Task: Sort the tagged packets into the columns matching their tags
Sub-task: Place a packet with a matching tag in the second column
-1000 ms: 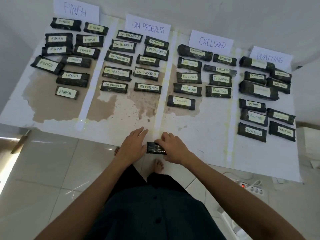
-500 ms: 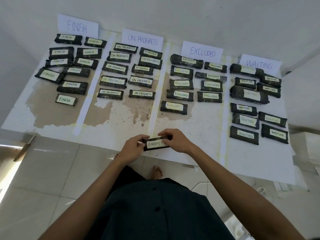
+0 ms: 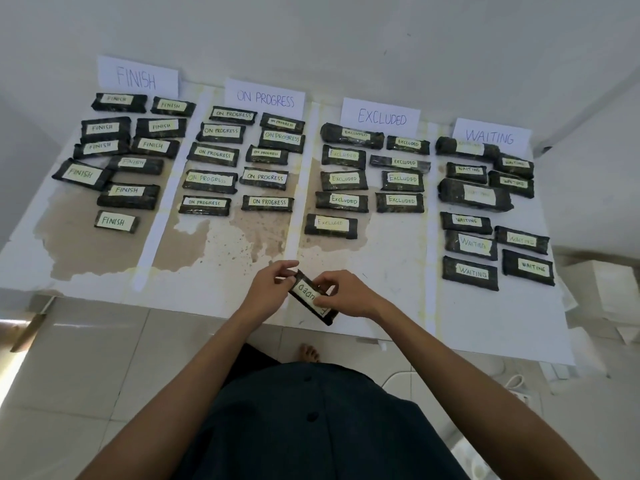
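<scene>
Both hands hold one dark packet (image 3: 309, 295) with a pale EXCLUDED tag, tilted diagonally above the near edge of the white sheet (image 3: 388, 271). My left hand (image 3: 268, 294) pinches its upper left end. My right hand (image 3: 346, 294) grips its right side, with the thumb over part of the tag. Four paper signs stand at the back: FINISH (image 3: 137, 77), ON PROGRESS (image 3: 265, 98), EXCLUDED (image 3: 381, 116), WAITING (image 3: 490, 136). Several tagged packets lie in rows under each sign. The nearest EXCLUDED packet (image 3: 330, 226) lies beyond my hands.
White strips (image 3: 298, 216) divide the sheet into columns. Brown stains (image 3: 86, 251) mark the near part of the left columns. A tiled floor (image 3: 86, 368) lies below, with my bare foot (image 3: 309, 353) on it. White boxes (image 3: 602, 289) and a power strip (image 3: 519, 393) sit at the right.
The packet was lifted from the sheet's near edge, turned tag-up, then rotated from level to diagonal between both hands. The view shifted slightly toward the sheet.
</scene>
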Tool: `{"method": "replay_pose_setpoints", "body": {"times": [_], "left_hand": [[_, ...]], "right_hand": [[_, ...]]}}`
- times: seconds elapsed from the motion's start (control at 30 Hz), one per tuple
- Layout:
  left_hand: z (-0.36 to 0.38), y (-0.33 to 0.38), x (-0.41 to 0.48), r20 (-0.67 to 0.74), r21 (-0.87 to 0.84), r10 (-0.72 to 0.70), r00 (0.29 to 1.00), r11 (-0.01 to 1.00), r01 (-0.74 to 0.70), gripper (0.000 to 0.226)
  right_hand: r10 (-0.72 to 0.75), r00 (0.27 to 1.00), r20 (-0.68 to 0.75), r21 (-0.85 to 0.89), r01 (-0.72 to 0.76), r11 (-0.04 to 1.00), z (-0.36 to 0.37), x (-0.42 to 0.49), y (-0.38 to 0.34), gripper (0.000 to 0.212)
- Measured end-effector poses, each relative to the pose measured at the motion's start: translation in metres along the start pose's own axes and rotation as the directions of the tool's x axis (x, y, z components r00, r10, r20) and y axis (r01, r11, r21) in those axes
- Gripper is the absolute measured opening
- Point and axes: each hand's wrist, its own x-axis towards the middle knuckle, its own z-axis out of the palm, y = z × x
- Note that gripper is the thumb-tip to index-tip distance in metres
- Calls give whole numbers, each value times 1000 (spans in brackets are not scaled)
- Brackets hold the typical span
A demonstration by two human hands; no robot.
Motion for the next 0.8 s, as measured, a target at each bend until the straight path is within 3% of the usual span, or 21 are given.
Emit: {"method": "replay_pose_setpoints", "body": {"times": [0.17, 0.27, 0.37, 0.57, 0.7, 0.8], "left_hand": [[25, 10, 1, 55, 108, -32, 998, 994, 26, 61], [43, 18, 3, 174, 193, 78, 982, 975, -111, 49], [59, 27, 14, 194, 301, 145, 970, 933, -200, 41], [93, 55, 45, 201, 442, 205, 958, 854, -276, 42], [112, 75, 79, 256, 527, 247, 934, 775, -350, 71], [130, 88, 107, 319, 594, 262, 911, 694, -408, 74]], "right_hand": [[186, 963, -197, 350, -108, 931, 0, -3, 11, 28], [265, 933, -243, 523, -104, 846, -1, -4, 13, 27], [306, 911, -278, 640, -62, 766, -7, -4, 17, 20], [284, 881, -379, 538, -40, 842, -40, -5, 33, 22], [273, 817, -508, 456, -14, 890, -65, -6, 56, 25], [215, 754, -621, 276, -47, 960, -76, -6, 85, 27]]}}
